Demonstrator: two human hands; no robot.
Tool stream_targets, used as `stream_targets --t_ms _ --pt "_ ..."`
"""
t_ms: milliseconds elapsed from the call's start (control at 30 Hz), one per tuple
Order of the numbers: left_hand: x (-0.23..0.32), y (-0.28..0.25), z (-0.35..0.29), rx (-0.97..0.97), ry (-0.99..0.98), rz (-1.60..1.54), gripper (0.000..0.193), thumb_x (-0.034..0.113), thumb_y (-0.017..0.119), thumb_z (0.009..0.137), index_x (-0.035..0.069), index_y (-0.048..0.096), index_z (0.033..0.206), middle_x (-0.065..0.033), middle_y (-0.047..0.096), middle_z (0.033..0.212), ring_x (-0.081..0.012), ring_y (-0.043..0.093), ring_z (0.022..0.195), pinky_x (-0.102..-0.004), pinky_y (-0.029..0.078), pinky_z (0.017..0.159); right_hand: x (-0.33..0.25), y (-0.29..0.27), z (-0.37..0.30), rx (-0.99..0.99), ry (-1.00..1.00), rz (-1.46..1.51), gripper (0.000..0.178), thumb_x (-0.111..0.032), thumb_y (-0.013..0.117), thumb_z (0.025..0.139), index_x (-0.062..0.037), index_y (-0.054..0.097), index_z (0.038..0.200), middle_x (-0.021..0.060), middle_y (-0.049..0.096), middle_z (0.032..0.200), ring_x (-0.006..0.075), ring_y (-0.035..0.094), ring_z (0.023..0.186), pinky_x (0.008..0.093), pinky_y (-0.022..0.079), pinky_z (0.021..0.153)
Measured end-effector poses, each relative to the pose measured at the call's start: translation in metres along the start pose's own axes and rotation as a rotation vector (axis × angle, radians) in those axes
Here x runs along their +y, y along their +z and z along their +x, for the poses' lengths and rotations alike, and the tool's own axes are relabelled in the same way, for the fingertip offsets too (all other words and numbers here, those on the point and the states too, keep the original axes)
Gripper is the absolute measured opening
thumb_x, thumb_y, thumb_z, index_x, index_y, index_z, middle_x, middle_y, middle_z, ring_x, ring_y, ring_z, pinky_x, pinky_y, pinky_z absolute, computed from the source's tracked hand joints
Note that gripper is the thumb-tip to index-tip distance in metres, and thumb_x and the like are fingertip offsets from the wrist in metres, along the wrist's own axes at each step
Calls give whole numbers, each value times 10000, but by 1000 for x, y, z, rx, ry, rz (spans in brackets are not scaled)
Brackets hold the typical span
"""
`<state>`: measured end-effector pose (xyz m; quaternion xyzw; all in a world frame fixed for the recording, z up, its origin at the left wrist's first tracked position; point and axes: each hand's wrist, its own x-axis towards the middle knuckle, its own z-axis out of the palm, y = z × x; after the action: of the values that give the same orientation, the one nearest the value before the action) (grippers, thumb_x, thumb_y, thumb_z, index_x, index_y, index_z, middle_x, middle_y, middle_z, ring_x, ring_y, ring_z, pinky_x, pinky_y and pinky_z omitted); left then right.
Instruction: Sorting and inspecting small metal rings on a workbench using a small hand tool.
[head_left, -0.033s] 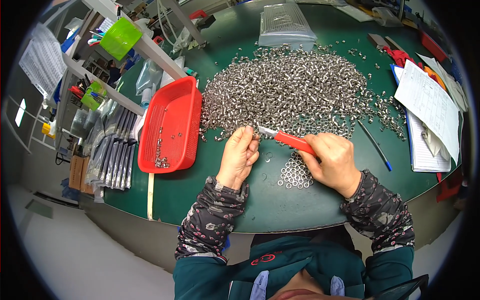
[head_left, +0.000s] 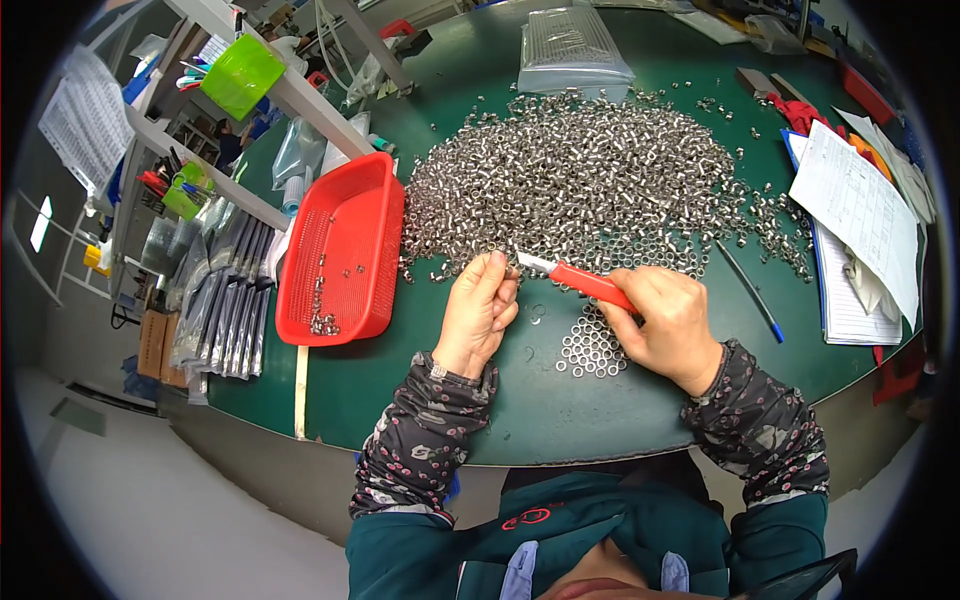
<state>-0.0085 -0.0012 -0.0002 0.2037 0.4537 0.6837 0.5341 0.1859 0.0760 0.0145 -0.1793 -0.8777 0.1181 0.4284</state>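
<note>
My right hand [head_left: 660, 320] is closed around the red handle of a knife [head_left: 590, 284]. Its pale blade points left, the tip close to the fingertips of my left hand [head_left: 480, 312]. Thumb and forefinger of that hand pinch what looks like a small metal ring [head_left: 491, 251], mostly hidden by the fingers. Just beyond both hands spreads a large heap of small metal rings [head_left: 580, 170]. A smaller group of rings [head_left: 592, 347] lies flat on the green table [head_left: 520, 415], left of my right wrist. Thin curled shavings [head_left: 537, 318] lie between the hands.
A red perforated basket [head_left: 385, 270] with a few metal pieces stands to the left. A blue-capped pen [head_left: 755, 297] and papers on a clipboard [head_left: 855, 215] lie right. Behind the heap sits a clear plastic-wrapped stack [head_left: 573, 50]. Bagged dark parts [head_left: 225, 300] are stacked far left.
</note>
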Motion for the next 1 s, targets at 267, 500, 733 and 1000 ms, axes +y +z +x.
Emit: stream_targets --t_ms 267,500,733,1000 --pt "-2 -1 -1 -44 35 -33 190 230 487 854 68 479 757 16 411 584 -21 297 424 -149 228 333 2 1 -1 -215 256 207 156 -151 606 691 -10 588 757 125 534 576 254 535 501 328 402 454" --pt "-1 1 -1 -70 2 3 196 240 450 869 83 478 755 5 409 575 -35 291 423 -154 223 333 3 3 -2 -218 294 256 190 -227 600 711 -40 571 695 106 520 534 270 528 479 358 401 436" --pt "-1 -1 -1 -84 -33 -70 215 246 488 853 56 486 750 17 403 559 -23 286 405 -152 222 327 3 4 -1 -107 163 193 162 -183 616 698 -31 569 733 111 536 582 262 537 501 341 407 448" --pt "2 0 -1 -63 -47 -38 264 290 436 871 58 473 750 -4 394 591 -36 289 428 -152 222 331 5 -1 3 -53 314 242 156 -157 614 704 -25 575 778 119 551 612 258 548 515 325 420 464"
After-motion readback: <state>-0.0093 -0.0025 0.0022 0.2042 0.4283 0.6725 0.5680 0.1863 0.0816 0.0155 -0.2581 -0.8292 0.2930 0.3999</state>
